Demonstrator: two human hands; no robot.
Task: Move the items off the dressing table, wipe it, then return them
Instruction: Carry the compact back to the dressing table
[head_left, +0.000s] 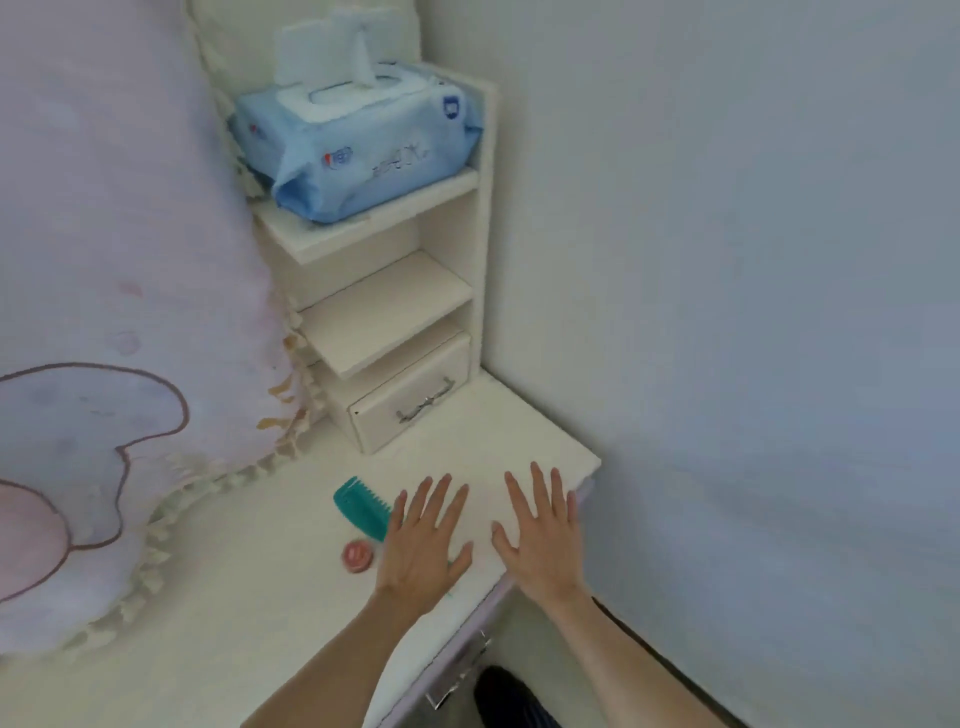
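Your left hand (423, 545) and right hand (540, 535) lie flat, fingers spread and grasping nothing, over the white table (493, 447). A teal comb (361, 506) lies just beside your left hand, with a small round pink tin (357, 556) below it. A blue pack of wipes (358, 140), lid open, sits on the top shelf (374, 218).
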